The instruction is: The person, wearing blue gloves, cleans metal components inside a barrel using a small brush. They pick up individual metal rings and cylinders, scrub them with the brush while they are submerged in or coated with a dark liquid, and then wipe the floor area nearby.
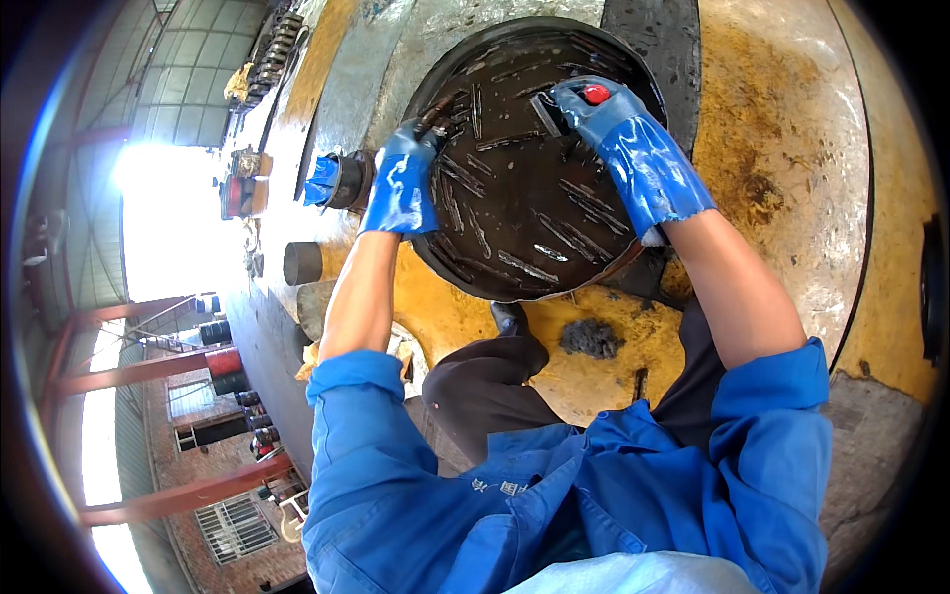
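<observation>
A large round pan (pixel 450 265) of dark, oily liquid lies in front of me. Several narrow dark strips (pixel 527 265) are scattered in it. My left hand (pixel 404 173), in a blue rubber glove, is closed around a dark, wet stick-like piece (pixel 438 114) over the pan's left side. My right hand (pixel 618 134), gloved the same way, grips a tool with a red handle end (pixel 595 94) over the pan's right half. Beside its fingers shows the tool's dark flat head (pixel 546 114); its exact kind is unclear.
Left of the pan stands a dark round container (pixel 348 182) with blue material at its mouth. A dark cylinder (pixel 303 262) stands farther left. A dark grey clump (pixel 591 339) lies on the yellow-stained floor (pixel 762 129) between my legs. Coiled metal parts (pixel 277 54) are at the far left.
</observation>
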`<act>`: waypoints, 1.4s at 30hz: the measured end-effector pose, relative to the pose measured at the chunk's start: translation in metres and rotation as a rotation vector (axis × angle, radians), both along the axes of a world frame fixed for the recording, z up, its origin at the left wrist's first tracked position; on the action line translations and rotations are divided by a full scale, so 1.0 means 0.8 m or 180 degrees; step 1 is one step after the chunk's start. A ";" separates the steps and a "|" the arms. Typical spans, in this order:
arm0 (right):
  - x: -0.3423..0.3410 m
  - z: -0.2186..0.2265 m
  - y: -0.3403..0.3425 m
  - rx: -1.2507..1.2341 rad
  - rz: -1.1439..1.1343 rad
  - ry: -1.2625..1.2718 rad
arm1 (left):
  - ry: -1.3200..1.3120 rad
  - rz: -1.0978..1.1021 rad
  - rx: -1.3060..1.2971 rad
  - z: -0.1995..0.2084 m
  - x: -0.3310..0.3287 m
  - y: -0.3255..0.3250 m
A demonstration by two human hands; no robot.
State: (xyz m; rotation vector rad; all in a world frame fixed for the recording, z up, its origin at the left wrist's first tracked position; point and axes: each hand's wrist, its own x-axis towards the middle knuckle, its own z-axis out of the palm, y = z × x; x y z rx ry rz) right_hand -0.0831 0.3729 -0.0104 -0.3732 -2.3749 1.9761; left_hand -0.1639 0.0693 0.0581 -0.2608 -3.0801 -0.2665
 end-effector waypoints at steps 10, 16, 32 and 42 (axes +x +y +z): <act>0.003 0.009 0.003 -0.0144 -0.0090 0.0037 | -0.0928 -0.0383 0.1424 0.005 0.091 0.053; 0.011 0.023 -0.001 -0.0092 -0.0191 -0.0135 | -0.1255 -0.0321 0.0629 -0.082 0.091 0.065; 0.014 0.022 -0.003 -0.0077 0.0193 -0.0296 | -0.1830 -0.0661 0.2229 -0.167 0.094 0.022; 0.014 0.022 0.001 -0.0002 0.0331 -0.0389 | -0.1278 -0.0433 0.1281 -0.191 0.099 0.005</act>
